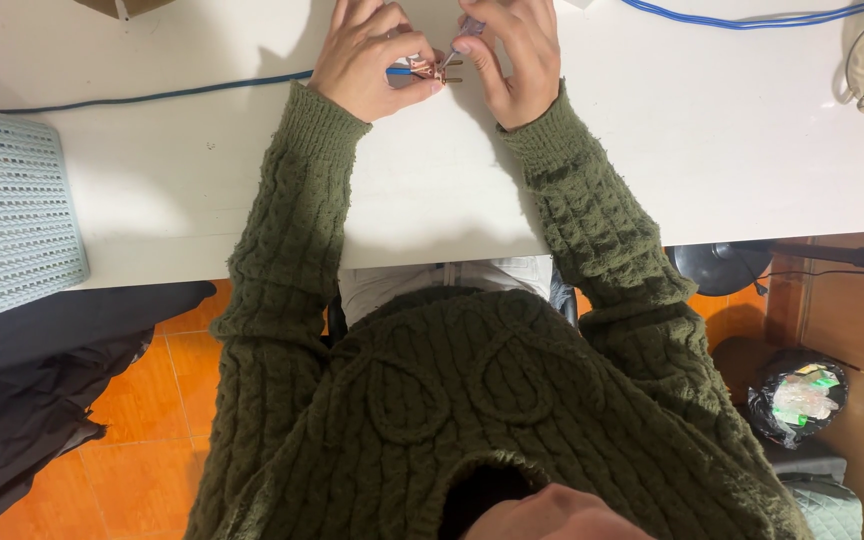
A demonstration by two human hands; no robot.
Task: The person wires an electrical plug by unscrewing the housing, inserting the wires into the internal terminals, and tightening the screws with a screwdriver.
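A white desk point(202, 180) stood over orange floor tiles point(152, 400); a grey perforated basket point(12, 210) sat at left, contents unseen. Both hands, left hand point(367, 55) and right hand point(512, 55), pinched a blue cable's point(202, 92) stripped wires point(432, 70) at top centre.

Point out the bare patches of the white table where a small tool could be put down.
Bare table lies right of the right hand, bordered by the blue cable behind and the table's front edge. Another patch lies between the grey perforated basket and the left sleeve, below the blue cable. It is crowded between the left hand and the right hand, around the wire ends.

Bare table point(712, 130) between basket point(12, 210) and cables point(752, 20).
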